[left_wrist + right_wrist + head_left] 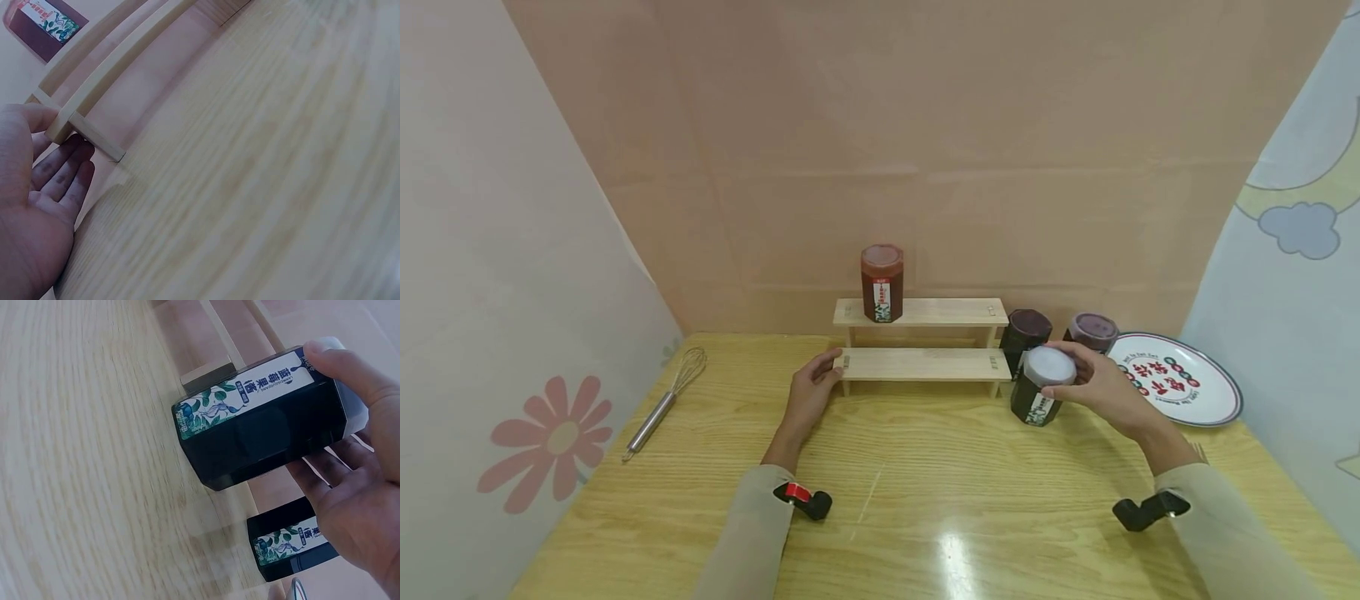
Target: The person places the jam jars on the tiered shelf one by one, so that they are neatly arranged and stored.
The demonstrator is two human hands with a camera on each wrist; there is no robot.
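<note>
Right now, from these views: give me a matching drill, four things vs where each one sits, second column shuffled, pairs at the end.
Things:
1. red jar
2. whisk
3. plate
4. white-lidded dark jar

Places:
A. held in the right hand, beside the right end of the wooden rack
B. on the table's far right, behind the dark jars
C. on the rack's top shelf
D. lying on the table at the far left

Pairs: 1-C, 2-D, 3-B, 4-A
</note>
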